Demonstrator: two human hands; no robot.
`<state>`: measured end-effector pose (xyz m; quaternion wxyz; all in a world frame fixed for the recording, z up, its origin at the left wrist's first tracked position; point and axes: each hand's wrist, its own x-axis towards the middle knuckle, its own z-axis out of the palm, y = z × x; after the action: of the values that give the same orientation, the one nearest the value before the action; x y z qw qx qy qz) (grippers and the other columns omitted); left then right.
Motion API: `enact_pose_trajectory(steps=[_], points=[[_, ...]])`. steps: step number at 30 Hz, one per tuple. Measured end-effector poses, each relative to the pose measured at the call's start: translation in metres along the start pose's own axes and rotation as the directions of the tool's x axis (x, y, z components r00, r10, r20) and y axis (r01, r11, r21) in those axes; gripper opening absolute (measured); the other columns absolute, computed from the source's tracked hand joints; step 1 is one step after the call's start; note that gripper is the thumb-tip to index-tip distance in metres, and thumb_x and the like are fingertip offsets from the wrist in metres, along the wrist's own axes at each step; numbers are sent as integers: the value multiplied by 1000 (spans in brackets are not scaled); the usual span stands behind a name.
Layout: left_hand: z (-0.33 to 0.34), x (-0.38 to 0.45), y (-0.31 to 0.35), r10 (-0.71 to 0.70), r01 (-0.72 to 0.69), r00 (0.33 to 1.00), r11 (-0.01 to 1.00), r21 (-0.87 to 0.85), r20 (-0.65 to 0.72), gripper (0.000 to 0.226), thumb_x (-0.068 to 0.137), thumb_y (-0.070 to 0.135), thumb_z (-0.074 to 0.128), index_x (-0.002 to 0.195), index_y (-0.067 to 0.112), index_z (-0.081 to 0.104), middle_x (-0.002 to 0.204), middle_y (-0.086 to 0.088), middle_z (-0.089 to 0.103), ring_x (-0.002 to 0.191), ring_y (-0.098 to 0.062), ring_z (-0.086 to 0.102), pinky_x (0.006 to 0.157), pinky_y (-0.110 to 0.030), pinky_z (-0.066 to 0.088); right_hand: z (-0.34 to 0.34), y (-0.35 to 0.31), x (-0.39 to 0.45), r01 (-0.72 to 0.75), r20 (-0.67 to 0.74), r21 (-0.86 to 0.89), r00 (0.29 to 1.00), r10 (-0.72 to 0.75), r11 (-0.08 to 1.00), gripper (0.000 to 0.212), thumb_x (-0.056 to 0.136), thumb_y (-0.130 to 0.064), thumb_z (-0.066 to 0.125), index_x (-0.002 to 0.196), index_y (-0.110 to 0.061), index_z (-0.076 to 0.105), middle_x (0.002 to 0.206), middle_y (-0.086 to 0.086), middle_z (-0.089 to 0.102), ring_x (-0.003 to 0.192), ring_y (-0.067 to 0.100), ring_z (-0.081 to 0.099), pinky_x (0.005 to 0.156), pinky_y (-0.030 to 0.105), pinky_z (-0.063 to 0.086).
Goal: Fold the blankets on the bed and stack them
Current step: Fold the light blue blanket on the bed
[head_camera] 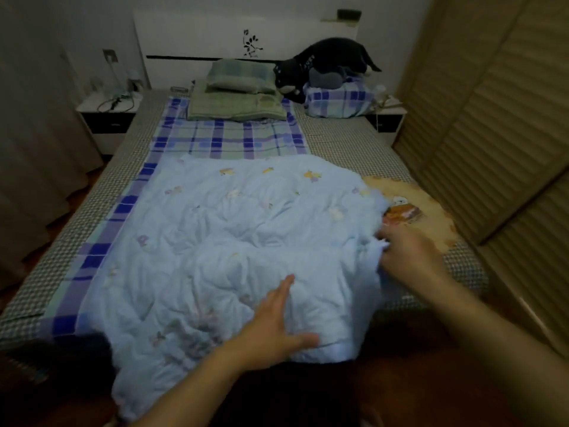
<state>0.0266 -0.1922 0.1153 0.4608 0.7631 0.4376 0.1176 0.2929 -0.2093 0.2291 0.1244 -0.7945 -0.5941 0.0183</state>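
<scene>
fingers of right hand blurred | buried in blue blanket edge

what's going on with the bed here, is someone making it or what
A person at the foot of the bed is working on a rumpled light blue blanket that lies spread out, not yet folded. The left hand rests flat on its near part, fingers straight. The right hand grips the blanket's right edge, beside a yellowish patterned blanket lying under it. A blue plaid sheet lies beneath, with green pillows and a dark plush toy at the head.
</scene>
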Motion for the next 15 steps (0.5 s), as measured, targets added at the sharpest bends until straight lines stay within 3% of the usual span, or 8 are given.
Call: enact_pose_trajectory(steps=[2,3,5,6,8,11,13,15], points=[[45,32,56,92,-95,994,994,-48,-57,115,69,59,77,154,45,1,153,21,22,138,3,24,114,-25,29,14,-16,-9,170,55,112,983,-177,979,23,79,-22,63,100,-20,72,99,5,71,94,26,65,79,32,47],[56,47,77,92,-108,984,989,-105,-152,97,73,46,74,150,47,15,148,18,36,134,-1,38,109,-26,38,22,-16,-11,252,30,167,965,-261,953,18,80,-21,65,97,-21,70,96,2,68,91,24,64,77,32,47],[64,73,101,45,-100,939,984,-146,-342,48,79,21,60,122,42,55,113,8,68,109,-14,65,89,-34,54,42,12,-5,294,-27,295,954,-299,909,17,77,-25,68,94,-24,67,90,-1,67,85,22,64,72,36,52],[66,82,106,18,-74,917,989,-125,-397,36,82,12,57,108,36,64,98,6,72,97,-17,69,82,-35,56,56,37,1,245,-20,337,967,-253,909,24,76,-26,67,100,-25,67,92,-2,68,86,22,65,72,38,53],[62,87,113,29,-57,889,997,-48,-457,33,85,4,59,102,30,69,89,8,73,87,-10,69,77,-31,55,84,88,12,125,123,285,978,-166,950,36,75,-29,63,111,-30,65,99,-2,70,92,22,66,75,36,54],[63,85,127,176,-99,847,979,176,-502,33,80,15,58,107,31,67,93,11,74,88,-7,68,74,-31,51,125,150,19,93,330,3,940,-89,996,19,84,-32,61,102,-30,68,97,-3,68,92,24,67,77,33,49],[65,77,132,114,-22,797,987,159,-593,38,76,23,52,110,33,65,95,9,74,90,-11,68,74,-32,49,135,187,33,-113,275,38,956,98,993,18,89,-28,58,101,-28,71,96,-1,67,90,24,65,82,34,50],[61,68,131,62,25,711,993,113,-700,44,74,25,48,114,34,63,97,9,73,91,-11,66,74,-30,48,130,222,58,-310,55,175,951,305,934,23,90,-22,53,103,-18,72,99,7,69,95,30,61,89,41,49]])
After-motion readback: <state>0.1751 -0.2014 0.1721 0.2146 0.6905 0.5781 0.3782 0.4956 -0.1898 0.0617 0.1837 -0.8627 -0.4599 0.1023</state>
